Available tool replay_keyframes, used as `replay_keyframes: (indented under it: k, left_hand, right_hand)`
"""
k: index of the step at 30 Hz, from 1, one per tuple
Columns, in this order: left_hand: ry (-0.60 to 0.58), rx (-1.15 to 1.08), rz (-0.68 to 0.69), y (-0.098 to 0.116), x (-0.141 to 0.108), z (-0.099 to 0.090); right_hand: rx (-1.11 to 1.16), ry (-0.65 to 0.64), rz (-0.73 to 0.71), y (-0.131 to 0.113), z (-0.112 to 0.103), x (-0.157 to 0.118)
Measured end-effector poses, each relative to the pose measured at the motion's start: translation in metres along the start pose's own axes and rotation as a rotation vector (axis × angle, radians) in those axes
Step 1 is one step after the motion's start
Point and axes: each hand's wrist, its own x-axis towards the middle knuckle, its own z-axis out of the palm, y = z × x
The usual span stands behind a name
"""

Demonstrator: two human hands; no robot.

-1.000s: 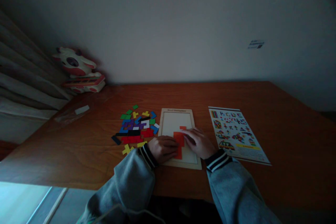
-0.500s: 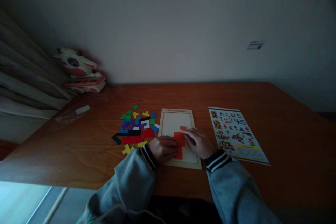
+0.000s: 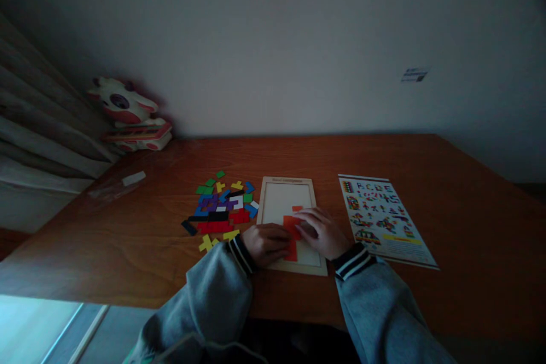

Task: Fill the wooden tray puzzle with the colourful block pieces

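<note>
A framed puzzle board (image 3: 265, 199) with a pale inside lies in front of me. Several flat orange puzzle pieces (image 3: 292, 224) form a stepped shape on its middle and lower part. My left hand (image 3: 268, 243) rests over the board's left side, fingers curled against the left edge of the orange pieces. From the right, my right hand (image 3: 323, 232) holds the upper orange piece, its thumb at the right edge and its index finger above. The fingers partly cover the orange shape, so the borders between pieces are hard to make out.
Loose coloured puzzle pieces (image 3: 217, 216) are spread left of the board. A printed pattern sheet (image 3: 401, 239) lies to the right. At the back left stands a cow-shaped toy keyboard (image 3: 136, 119), with a clear plastic bag (image 3: 111, 187) nearer on the wooden table (image 3: 140, 250).
The upper orange piece has shifted very slightly right and toward me. My right thumb has moved in against its edge; my left hand stays nearly in place.
</note>
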Motion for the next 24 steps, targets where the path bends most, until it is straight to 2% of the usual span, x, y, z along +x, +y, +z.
replay_keyframes:
  k: [12,17,24]
  left_hand:
    - [0.017,-0.017,0.009,0.003,0.004,0.0]
    - [0.131,0.066,0.012,0.01,0.011,-0.011]
    - [0.29,0.29,-0.146,0.016,0.002,-0.036]
  right_hand:
    - [-0.036,-0.033,-0.004,0.004,0.004,-0.003]
    - [-0.06,0.012,-0.002,-0.001,0.001,-0.004]
    - [-0.121,0.106,-0.007,-0.006,-0.002,-0.028]
